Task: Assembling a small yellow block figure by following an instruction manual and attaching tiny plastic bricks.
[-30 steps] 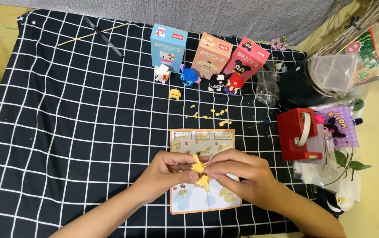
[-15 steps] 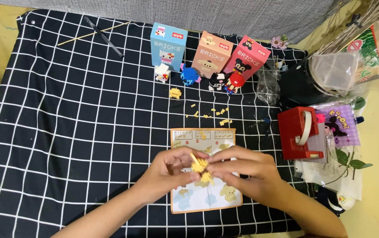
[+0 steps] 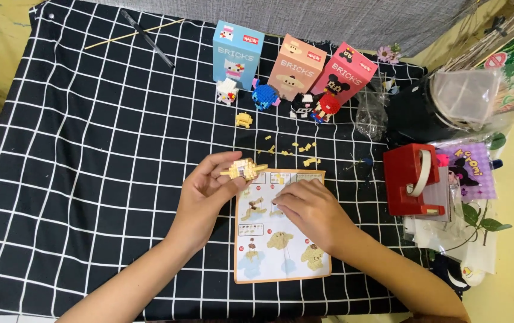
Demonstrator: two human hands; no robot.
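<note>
Fingers of your left hand (image 3: 209, 188) pinch a small yellow brick assembly (image 3: 245, 170), held just above the surface, near the top left corner of the instruction sheet (image 3: 281, 263). A thin yellow piece sticks out sideways from the assembly toward the right. Your right hand (image 3: 311, 209) lies palm down on the sheet, fingers loosely curled with the tips touching the printed diagrams in the upper half; you cannot tell whether anything sits under them. The sheet lies flat on the black cloth with white grid lines (image 3: 89, 179) that covers the surface.

Loose yellow bricks (image 3: 296, 149) are scattered just beyond the sheet's top edge, with one larger yellow piece (image 3: 244, 119) farther back. Three upright boxes stand in a row at the far edge: blue box (image 3: 237, 46), peach box (image 3: 297, 66), pink box (image 3: 344, 75). Small finished brick figures stand in front of them: white figure (image 3: 227, 91), blue figure (image 3: 266, 96), black and red figures (image 3: 317, 106). To your right sits a red tape dispenser (image 3: 412, 179), well apart from both hands. A black pen (image 3: 146, 39) and a thin wooden stick (image 3: 131, 34) lie at the far left corner.
</note>
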